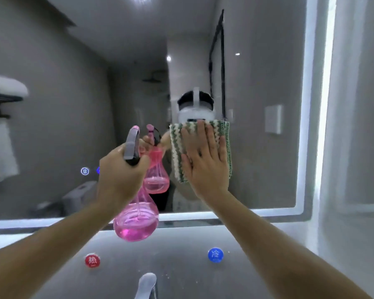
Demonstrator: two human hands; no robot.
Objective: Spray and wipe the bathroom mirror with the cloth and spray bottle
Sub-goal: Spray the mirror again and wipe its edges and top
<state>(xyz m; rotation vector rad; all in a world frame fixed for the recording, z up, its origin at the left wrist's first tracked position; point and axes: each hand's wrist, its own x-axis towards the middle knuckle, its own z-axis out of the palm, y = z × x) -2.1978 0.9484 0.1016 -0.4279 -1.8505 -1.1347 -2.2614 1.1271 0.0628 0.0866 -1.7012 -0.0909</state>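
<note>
Grey-walled bathroom, big mirror [52,104] w/ lit LED strip along bottom + right edge, counter below. Far left in the reflection: towel rack w/ white towels [0,147]. Small glowing touch icons [85,171] on glass at lower left. Left hand [119,175] grips neck of pink spray bottle [136,223], fingers wrapped under the grey trigger head, nozzle aimed toward the glass; bottle upright, slightly tilted, pink liquid pooled in the round base, held just in front of mirror, not touching it as far as I can tell. Right hand [205,160] flat, fingers straight + spread, pressing green/white striped cloth [177,152] against mirror center-right. Below on counter: red hot marker [92,260], chrome faucet [147,285] at bottom center, blue cold marker [215,254].
</note>
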